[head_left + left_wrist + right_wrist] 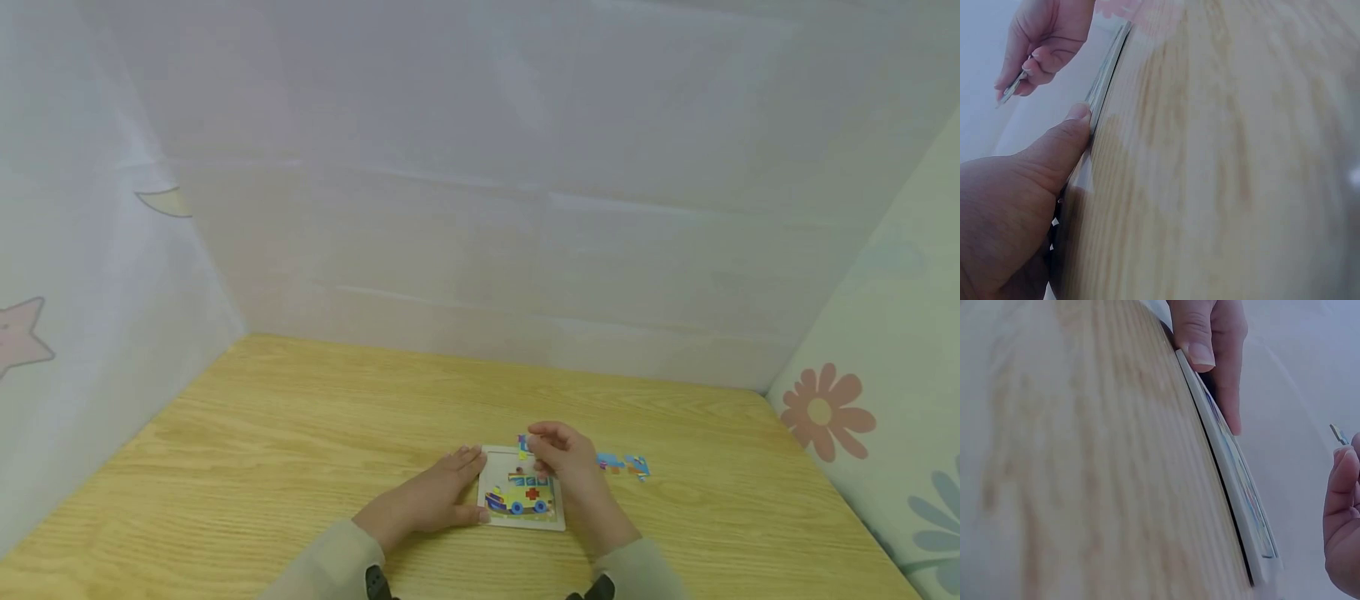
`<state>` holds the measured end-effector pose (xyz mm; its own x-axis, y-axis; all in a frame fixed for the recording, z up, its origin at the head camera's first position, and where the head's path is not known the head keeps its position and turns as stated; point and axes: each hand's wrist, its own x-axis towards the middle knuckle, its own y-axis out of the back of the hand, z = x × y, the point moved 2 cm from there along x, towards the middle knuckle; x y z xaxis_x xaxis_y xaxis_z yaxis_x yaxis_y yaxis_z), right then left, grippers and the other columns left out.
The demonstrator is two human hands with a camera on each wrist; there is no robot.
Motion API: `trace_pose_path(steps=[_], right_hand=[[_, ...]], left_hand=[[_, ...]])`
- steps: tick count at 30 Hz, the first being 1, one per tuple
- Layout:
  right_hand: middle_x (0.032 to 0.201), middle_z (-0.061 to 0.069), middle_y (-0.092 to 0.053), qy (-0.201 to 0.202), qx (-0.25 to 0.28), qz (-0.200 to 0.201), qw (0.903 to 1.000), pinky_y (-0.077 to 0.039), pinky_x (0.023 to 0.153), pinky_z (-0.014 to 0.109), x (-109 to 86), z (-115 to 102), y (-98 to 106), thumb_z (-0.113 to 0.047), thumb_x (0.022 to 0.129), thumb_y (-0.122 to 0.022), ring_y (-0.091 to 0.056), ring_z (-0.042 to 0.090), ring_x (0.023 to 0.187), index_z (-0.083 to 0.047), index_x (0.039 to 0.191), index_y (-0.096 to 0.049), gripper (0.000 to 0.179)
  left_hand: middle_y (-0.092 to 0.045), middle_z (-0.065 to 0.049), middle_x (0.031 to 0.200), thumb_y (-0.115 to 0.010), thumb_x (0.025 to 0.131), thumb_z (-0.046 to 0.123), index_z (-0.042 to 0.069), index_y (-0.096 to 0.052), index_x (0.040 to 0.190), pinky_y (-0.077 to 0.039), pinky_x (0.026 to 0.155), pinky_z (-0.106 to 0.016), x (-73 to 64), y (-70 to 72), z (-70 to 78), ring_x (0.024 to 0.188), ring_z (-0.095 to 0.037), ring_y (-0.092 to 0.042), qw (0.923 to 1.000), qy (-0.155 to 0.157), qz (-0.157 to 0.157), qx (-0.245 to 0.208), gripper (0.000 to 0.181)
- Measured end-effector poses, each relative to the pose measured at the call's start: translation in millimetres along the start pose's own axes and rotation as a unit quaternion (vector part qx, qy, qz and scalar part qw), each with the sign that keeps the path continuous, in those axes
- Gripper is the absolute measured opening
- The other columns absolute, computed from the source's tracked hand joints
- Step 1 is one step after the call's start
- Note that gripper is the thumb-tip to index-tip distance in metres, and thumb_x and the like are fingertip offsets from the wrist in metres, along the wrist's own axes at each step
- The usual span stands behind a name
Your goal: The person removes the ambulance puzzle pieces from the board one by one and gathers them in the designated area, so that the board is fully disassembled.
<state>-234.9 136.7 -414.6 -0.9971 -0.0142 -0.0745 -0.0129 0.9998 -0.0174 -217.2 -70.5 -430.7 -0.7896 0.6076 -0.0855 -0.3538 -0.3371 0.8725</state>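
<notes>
A small square jigsaw puzzle board [491, 469] with a pale frame lies on the table, its lower half filled with a yellow ambulance picture [531, 497]. At its left side rests my left hand [435, 497], fingers straight near the upper corner and thumb on the lower one. My right hand [573, 471] pinches a jigsaw puzzle piece [522, 447] with blue and yellow print above the board's bare upper part. The right wrist view shows that piece [1337, 434] raised well off the board [1233, 487]. Fingers hide part of the board's upper right.
Several loose, colourful puzzle pieces [626, 465] lie just right of the right hand. The wood-grain table [315, 417] is bordered by a pale cloth backdrop [480, 250] at the back and both sides.
</notes>
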Motion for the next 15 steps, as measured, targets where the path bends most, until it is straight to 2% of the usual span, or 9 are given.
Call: trace_pose_path(steps=[7,15], right_hand=[[0.081,0.002,-0.059,0.011,-0.025,-0.009,0.9996,-0.048,0.054,0.018,-6.3,-1,10,-0.006,0.089,-0.06,-0.051,0.01,0.059,0.007,0.113,-0.057,0.027],[0.086,0.002,-0.061,-0.001,-0.04,0.011,0.9991,-0.05,0.056,0.019,-10.2,1,25,-0.006,0.091,-0.058,-0.053,0.011,0.063,0.005,0.116,-0.058,0.027]], left_hand=[[-0.019,-0.012,0.153,-0.054,0.085,0.056,0.003,-0.027,0.145,-0.016,0.115,-0.046,0.5,-0.8,-1.1,0.141,-0.03,-0.015,1.0,0.001,0.0,0.003,0.085],[-0.019,-0.013,0.153,-0.054,0.085,0.056,0.002,-0.025,0.146,-0.016,0.115,-0.046,-1.4,0.4,0.1,0.141,-0.031,-0.015,1.0,-0.002,-0.005,-0.001,0.085]])
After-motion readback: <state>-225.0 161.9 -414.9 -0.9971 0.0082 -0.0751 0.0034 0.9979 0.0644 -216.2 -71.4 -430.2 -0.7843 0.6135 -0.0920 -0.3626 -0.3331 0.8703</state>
